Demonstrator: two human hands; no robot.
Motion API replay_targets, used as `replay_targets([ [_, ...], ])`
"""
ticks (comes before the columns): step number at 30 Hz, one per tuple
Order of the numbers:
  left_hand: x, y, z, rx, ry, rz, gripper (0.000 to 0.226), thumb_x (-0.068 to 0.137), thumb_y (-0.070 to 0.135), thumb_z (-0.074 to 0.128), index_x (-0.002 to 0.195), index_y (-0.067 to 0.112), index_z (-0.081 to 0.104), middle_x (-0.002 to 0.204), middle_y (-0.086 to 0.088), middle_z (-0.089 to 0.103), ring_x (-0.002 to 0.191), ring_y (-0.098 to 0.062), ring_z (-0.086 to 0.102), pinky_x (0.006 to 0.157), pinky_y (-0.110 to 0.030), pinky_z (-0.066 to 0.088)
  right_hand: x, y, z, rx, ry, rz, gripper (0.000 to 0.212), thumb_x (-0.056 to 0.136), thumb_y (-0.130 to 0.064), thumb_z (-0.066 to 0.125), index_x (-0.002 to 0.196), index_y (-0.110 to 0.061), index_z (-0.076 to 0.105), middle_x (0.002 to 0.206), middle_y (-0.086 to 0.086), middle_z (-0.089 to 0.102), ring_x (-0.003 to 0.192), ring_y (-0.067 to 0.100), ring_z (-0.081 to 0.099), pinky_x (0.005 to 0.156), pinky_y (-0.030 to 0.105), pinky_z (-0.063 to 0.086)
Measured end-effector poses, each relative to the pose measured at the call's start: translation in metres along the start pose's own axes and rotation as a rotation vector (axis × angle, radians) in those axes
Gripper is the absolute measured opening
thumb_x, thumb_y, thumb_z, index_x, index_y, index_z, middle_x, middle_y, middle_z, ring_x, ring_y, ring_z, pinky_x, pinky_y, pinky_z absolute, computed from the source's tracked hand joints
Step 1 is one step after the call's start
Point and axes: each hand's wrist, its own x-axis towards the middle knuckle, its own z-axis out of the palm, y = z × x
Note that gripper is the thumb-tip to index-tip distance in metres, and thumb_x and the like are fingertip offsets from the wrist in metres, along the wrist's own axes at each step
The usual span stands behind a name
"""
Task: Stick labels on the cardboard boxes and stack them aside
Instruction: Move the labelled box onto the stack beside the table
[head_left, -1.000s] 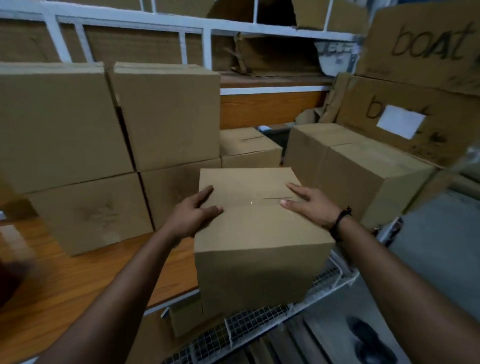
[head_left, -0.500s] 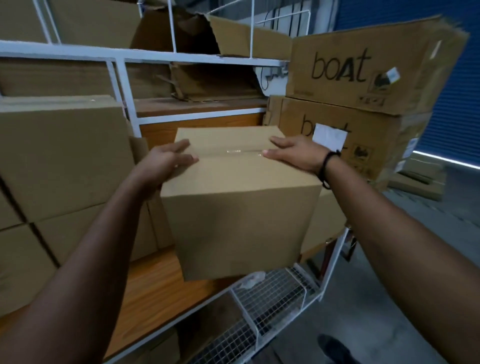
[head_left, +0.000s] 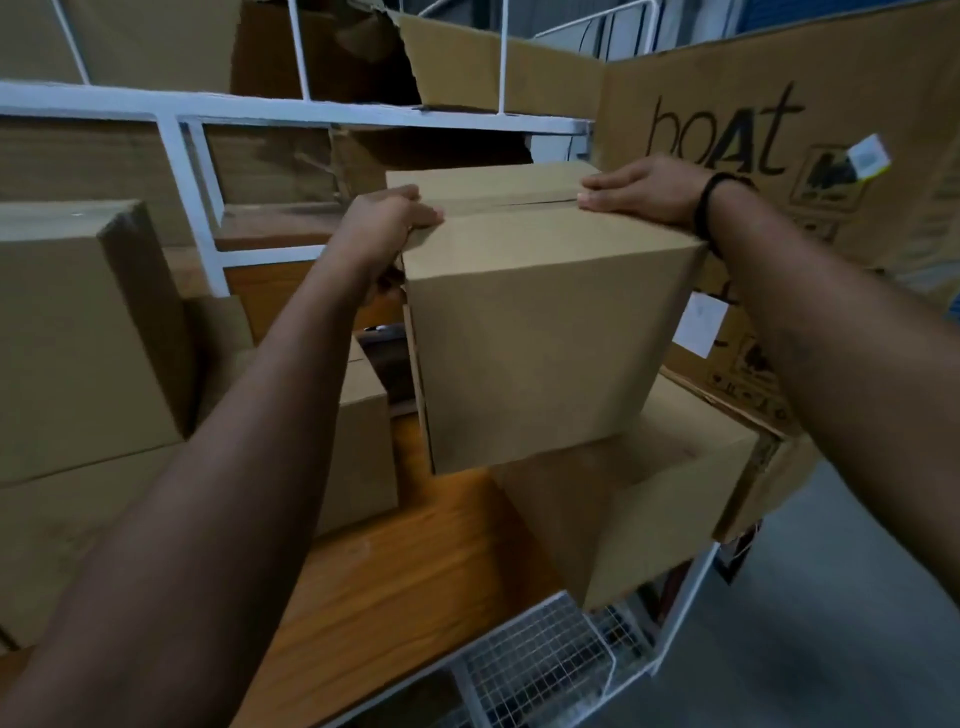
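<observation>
Two bare hands hold a plain brown cardboard box (head_left: 545, 332) between them, lifted in front of a storage rack. The left hand (head_left: 387, 223) grips the box's top left corner, fingers curled over the top edge and the thumb side running down the left face. The right hand (head_left: 639, 189) lies flat on the top right edge, fingers straight and pointing inward towards the taped centre seam, so the box sits between the two palms with its near face turned to the viewer. Far left of the box, stacked boxes (head_left: 78, 338) fill the frame edge. Behind them and behind the box runs a white metal rack (head_left: 197, 171) with torn cardboard on its upper level. Just left of the box and lower, partly hidden by the left forearm, stands a smaller box (head_left: 363, 426). Below the box is an orange wooden shelf (head_left: 405, 571), and further below, a wire mesh panel (head_left: 545, 660). Under the box's right lower corner sits a lower box (head_left: 649, 509); whether the two touch cannot be told. A black wristband (head_left: 706, 208) circles the right wrist. Right of the box and behind it stands a large carton (head_left: 779, 156) printed "boAt", and below that a white label (head_left: 701, 325) on another carton.
</observation>
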Motion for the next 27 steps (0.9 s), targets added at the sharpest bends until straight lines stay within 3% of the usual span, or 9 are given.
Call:
replay_targets([
  [2, 0.025, -0.006, 0.015, 0.008, -0.013, 0.006, 0.014, 0.097, 0.03, 0.056, 0.109, 0.037, 0.059, 0.107, 0.001, 0.053, 0.1, -0.026, 0.058, 0.088, -0.046, 0.054, 0.026, 0.012, 0.001, -0.053, -0.002, -0.014, 0.06, 0.081, -0.064, 0.06, 0.134, -0.037, 0.054, 0.151, -0.003, 0.038, 0.138, 0.023, 0.032, 0.112, 0.042, 0.021],
  [5, 0.067, -0.021, 0.035, -0.004, -0.025, 0.001, 0.016, 0.097, 0.028, 0.054, 0.087, 0.04, 0.052, 0.102, 0.001, 0.054, 0.097, -0.024, 0.059, 0.085, -0.043, 0.054, 0.065, 0.026, 0.002, -0.123, -0.005, -0.016, 0.057, 0.083, -0.063, 0.058, 0.133, -0.035, 0.055, 0.149, -0.003, 0.042, 0.135, 0.023, 0.037, 0.109, 0.04, 0.025],
  [8, 0.11, -0.03, 0.049, -0.036, 0.003, -0.008, 0.012, 0.096, 0.031, 0.055, 0.104, 0.039, 0.059, 0.106, -0.001, 0.056, 0.094, -0.025, 0.06, 0.071, -0.039, 0.054, 0.107, 0.035, -0.004, -0.125, 0.018, -0.014, 0.054, 0.083, -0.062, 0.06, 0.129, -0.035, 0.058, 0.146, -0.003, 0.046, 0.131, 0.023, 0.041, 0.105, 0.04, 0.029],
  [11, 0.149, -0.041, 0.057, -0.021, -0.019, 0.012, 0.037, 0.097, 0.031, 0.053, 0.134, 0.029, 0.054, 0.113, -0.001, 0.055, 0.09, -0.021, 0.059, 0.06, -0.032, 0.051, 0.143, 0.047, -0.001, -0.124, 0.008, -0.003, 0.052, 0.084, -0.059, 0.061, 0.129, -0.033, 0.059, 0.145, -0.003, 0.047, 0.13, 0.022, 0.042, 0.104, 0.038, 0.029],
  [13, 0.171, -0.048, 0.063, -0.051, -0.03, 0.03, 0.02, 0.098, 0.025, 0.049, 0.113, 0.033, 0.059, 0.109, 0.002, 0.054, 0.088, -0.017, 0.057, 0.061, -0.031, 0.051, 0.165, 0.058, 0.004, -0.113, 0.007, -0.006, 0.052, 0.085, -0.058, 0.061, 0.13, -0.032, 0.059, 0.145, -0.003, 0.048, 0.13, 0.02, 0.042, 0.103, 0.033, 0.028],
  [15, 0.185, -0.052, 0.069, -0.058, -0.042, 0.035, 0.018, 0.098, 0.021, 0.047, 0.09, 0.036, 0.053, 0.099, 0.006, 0.052, 0.086, -0.013, 0.055, 0.057, -0.028, 0.049, 0.184, 0.068, 0.009, -0.083, -0.008, 0.002, 0.05, 0.086, -0.054, 0.062, 0.13, -0.029, 0.06, 0.144, -0.004, 0.048, 0.129, 0.018, 0.042, 0.097, 0.027, 0.027],
  [18, 0.203, -0.056, 0.08, -0.013, -0.039, 0.033, 0.022, 0.099, 0.022, 0.046, 0.08, 0.034, 0.048, 0.091, 0.008, 0.05, 0.084, -0.012, 0.055, 0.049, -0.025, 0.048, 0.212, 0.081, 0.014, -0.073, -0.041, 0.009, 0.049, 0.086, -0.055, 0.062, 0.126, -0.026, 0.063, 0.143, -0.003, 0.049, 0.128, 0.02, 0.044, 0.099, 0.029, 0.03],
  [24, 0.227, -0.07, 0.094, -0.011, 0.006, 0.012, 0.017, 0.102, 0.029, 0.047, 0.086, 0.035, 0.051, 0.097, 0.007, 0.052, 0.091, -0.014, 0.058, 0.063, -0.032, 0.055, 0.253, 0.099, 0.017, -0.127, -0.101, -0.01, 0.052, 0.086, -0.057, 0.06, 0.127, -0.025, 0.063, 0.145, -0.001, 0.047, 0.13, 0.022, 0.043, 0.1, 0.027, 0.028],
  [27, 0.235, -0.077, 0.104, -0.026, 0.075, 0.019, 0.013, 0.102, 0.031, 0.048, 0.112, 0.029, 0.055, 0.102, 0.008, 0.052, 0.095, -0.016, 0.058, 0.066, -0.033, 0.054, 0.266, 0.106, 0.017, -0.142, -0.103, -0.018, 0.053, 0.084, -0.061, 0.06, 0.124, -0.027, 0.065, 0.144, -0.001, 0.049, 0.127, 0.023, 0.045, 0.103, 0.033, 0.031],
])
